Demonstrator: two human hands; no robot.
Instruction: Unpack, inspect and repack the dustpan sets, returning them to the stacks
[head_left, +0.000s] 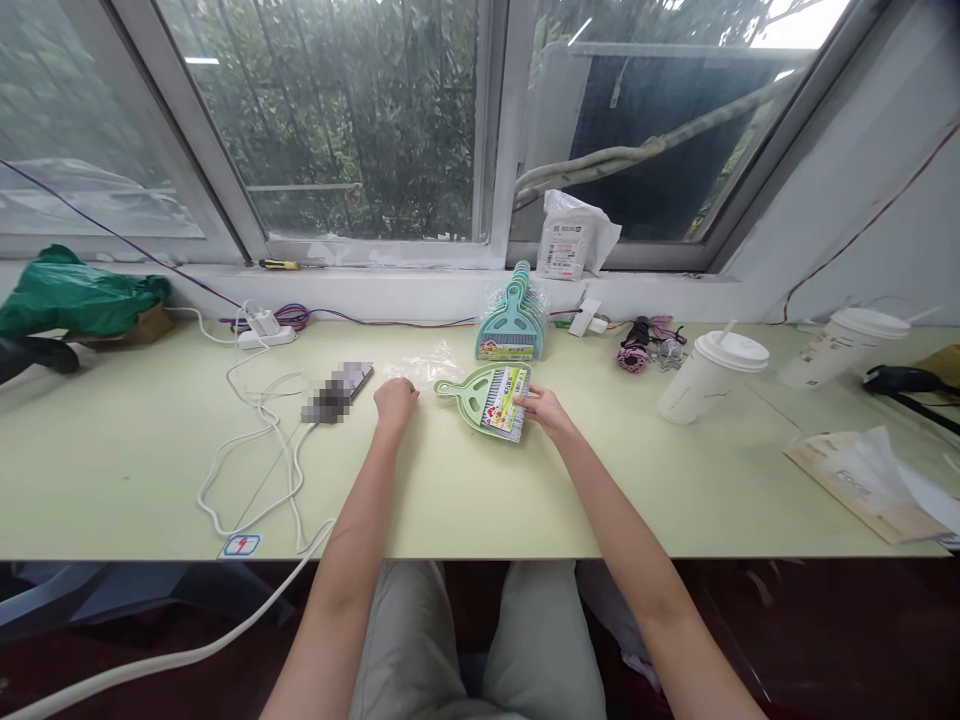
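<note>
My right hand (544, 410) grips the right edge of a small brush (504, 400) nested in a light green dustpan (469, 392), its handle pointing left. A printed yellow-green label is on the brush. To the left, my left hand (396, 402) is closed in a fist at the edge of a clear plastic bag (431, 367), which lies crumpled on the table and appears pinched in the fingers. Just behind the green set stands a stack of blue dustpan and brush sets (514, 318) in clear wrapping, handles up, against the wall.
A phone (339, 392) with a white cable (259, 430) lies left of my left hand. At right stand two lidded white cups (709, 380), near a folded paper bag (862, 485). A power strip (266, 335) and a green plastic bag (79, 290) sit at back left.
</note>
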